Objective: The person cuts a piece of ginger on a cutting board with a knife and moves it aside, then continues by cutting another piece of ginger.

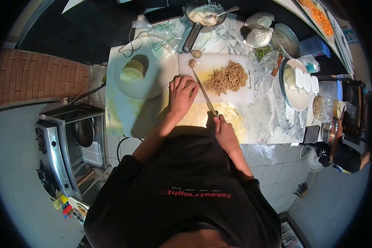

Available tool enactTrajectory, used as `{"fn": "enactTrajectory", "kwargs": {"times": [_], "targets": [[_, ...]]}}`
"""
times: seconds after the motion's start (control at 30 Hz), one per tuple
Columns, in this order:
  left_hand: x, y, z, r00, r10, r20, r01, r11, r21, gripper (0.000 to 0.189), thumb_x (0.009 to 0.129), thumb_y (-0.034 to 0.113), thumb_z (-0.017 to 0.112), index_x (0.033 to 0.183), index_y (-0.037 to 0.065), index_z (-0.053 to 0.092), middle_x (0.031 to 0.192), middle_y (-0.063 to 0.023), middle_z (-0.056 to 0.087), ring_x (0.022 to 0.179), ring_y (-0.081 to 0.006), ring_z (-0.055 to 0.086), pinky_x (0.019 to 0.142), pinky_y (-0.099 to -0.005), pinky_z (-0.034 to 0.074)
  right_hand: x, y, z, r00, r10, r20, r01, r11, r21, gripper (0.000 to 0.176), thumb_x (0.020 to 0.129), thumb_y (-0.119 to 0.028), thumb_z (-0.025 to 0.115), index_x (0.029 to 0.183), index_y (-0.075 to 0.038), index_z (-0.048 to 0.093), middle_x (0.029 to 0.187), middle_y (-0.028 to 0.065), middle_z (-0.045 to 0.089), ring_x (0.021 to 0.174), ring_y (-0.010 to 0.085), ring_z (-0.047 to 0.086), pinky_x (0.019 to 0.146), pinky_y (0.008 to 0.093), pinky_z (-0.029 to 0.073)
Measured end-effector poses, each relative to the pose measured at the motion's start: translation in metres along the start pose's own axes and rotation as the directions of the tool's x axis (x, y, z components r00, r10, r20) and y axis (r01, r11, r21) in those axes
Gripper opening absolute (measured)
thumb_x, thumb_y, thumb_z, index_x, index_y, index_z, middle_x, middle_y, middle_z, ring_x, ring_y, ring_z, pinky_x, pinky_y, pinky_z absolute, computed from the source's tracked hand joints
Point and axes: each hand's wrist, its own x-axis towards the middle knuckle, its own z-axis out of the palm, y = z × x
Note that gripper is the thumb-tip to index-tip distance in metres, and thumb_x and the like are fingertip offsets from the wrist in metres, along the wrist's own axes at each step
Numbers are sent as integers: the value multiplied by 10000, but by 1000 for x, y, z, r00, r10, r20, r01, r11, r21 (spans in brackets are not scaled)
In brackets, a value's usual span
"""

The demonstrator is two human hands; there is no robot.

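My right hand (226, 131) is closed round the handle of a long kitchen knife (204, 91). Its blade slants up and left across the white cutting board (246, 94), the tip beside a small brown round piece (192, 63). A second round piece (196, 54) lies at the board's far edge. To the blade's right is a heap of chopped brown strips (231, 77), perhaps meat. My left hand (183, 94) rests at the board's left edge, fingers bent and slightly apart, with nothing visible in them; what lies under the palm is hidden.
Left of the board, a large round plate (153, 91) bears a piece of cabbage (132, 71). Beyond the board stands a pan (191, 38) with pale batter and a spoon. Bags (260, 36), a metal bowl (286, 40) and white containers are at right. A gas stove (56, 144) stands left; another person (346, 158) is far right.
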Motion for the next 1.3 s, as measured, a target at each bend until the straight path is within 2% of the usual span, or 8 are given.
{"fn": "enactTrajectory", "kwargs": {"times": [0.13,0.23,0.37,0.43,0.67,0.83,1.07,1.3], "targets": [[1,-2,1,1000,2,-9,-2,1000,-20,79,805,157,738,853,141,678,1001,29,602,999,-224,521,873,-389,370,12,17,-6,993,-111,33,105,985,138,396,1076,-335,388,1080,27,548,833,327,656,816,526,629,684,572,520],[2,-1,-1,1000,11,-3,-11,1000,-10,83,800,155,742,852,143,679,1001,31,603,1002,-221,522,871,-386,369,16,18,-3,997,-62,42,53,979,195,393,1074,-339,391,1072,20,551,806,324,654,801,516,636,690,566,525],[1,0,1,1000,-7,-8,7,1000,11,97,796,139,741,865,149,674,1007,28,601,1009,-218,524,873,-383,367,6,7,1,998,-48,-38,49,998,38,393,1072,-346,395,1069,14,553,772,329,645,769,517,637,661,571,525],[1,0,1,1000,-3,10,3,1000,10,104,799,131,736,879,150,672,1010,26,601,1010,-219,525,876,-385,367,0,6,2,994,21,-107,-27,998,-51,382,1069,-344,405,1053,9,551,748,334,637,739,521,634,623,583,518],[6,5,6,1000,-1,27,3,999,-48,128,810,146,728,923,150,668,1018,10,601,1024,-224,524,891,-394,362,-7,10,-2,994,33,-107,-32,999,9,364,1064,-332,428,1027,9,549,740,341,628,739,528,629,620,597,507],[2,5,-1,1000,9,23,-9,1000,-28,153,799,175,744,932,152,673,1018,13,599,1027,-223,520,896,-391,359,-4,12,7,995,-42,-90,51,993,102,375,1067,-338,421,1022,12,549,758,331,637,764,527,630,660,590,509],[-3,3,2,999,-2,32,2,1000,-2,170,789,178,757,934,150,674,1026,15,588,1032,-224,509,901,-394,354,0,9,13,997,5,-75,-3,1000,22,410,1072,-357,395,1079,16,566,785,323,650,775,530,632,669,582,518],[-5,7,4,1000,-13,15,13,1000,5,142,811,169,747,932,150,675,1013,19,591,1024,-226,514,902,-395,356,-9,23,6,998,-32,-53,37,994,101,425,1073,-347,395,1120,29,585,829,327,657,829,525,633,727,574,517]]}}
